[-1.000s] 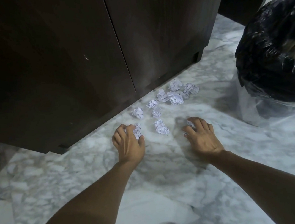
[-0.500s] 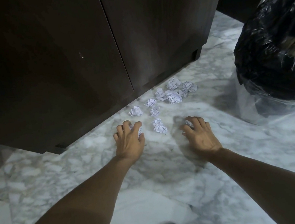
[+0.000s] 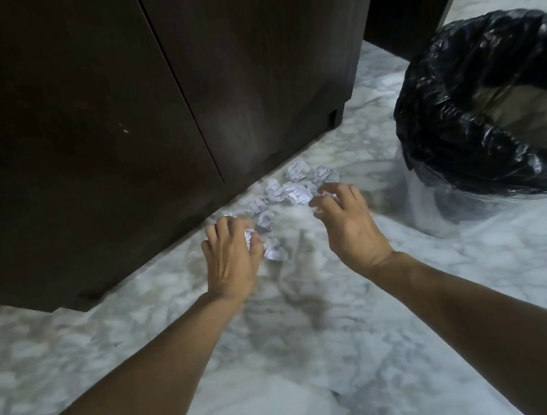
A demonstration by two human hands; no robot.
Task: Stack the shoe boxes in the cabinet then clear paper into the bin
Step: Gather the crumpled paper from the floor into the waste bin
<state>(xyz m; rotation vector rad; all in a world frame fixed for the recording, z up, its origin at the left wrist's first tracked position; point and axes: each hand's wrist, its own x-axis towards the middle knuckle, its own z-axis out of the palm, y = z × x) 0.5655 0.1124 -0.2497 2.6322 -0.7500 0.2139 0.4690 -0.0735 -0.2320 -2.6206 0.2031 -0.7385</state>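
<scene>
**Head view: both hands among crumpled paper on a marble floor**

The left hand (image 3: pixel 231 257) has its fingers curled around a crumpled paper ball (image 3: pixel 250 237), which shows white between thumb and forefinger. The right hand (image 3: pixel 346 222) is raised a little above the floor, fingers bent; a scrap of paper (image 3: pixel 327 194) shows at its fingertips, but blur hides whether it is gripped, so I cannot tell. Loose paper balls (image 3: pixel 292 191) lie scattered on the marble floor (image 3: pixel 316 340) between the hands and the foot of the dark wooden cabinet (image 3: pixel 115 106), whose doors are closed. The bin (image 3: pixel 481 113), lined with a black bag, stands to the right, near the papers.
</scene>
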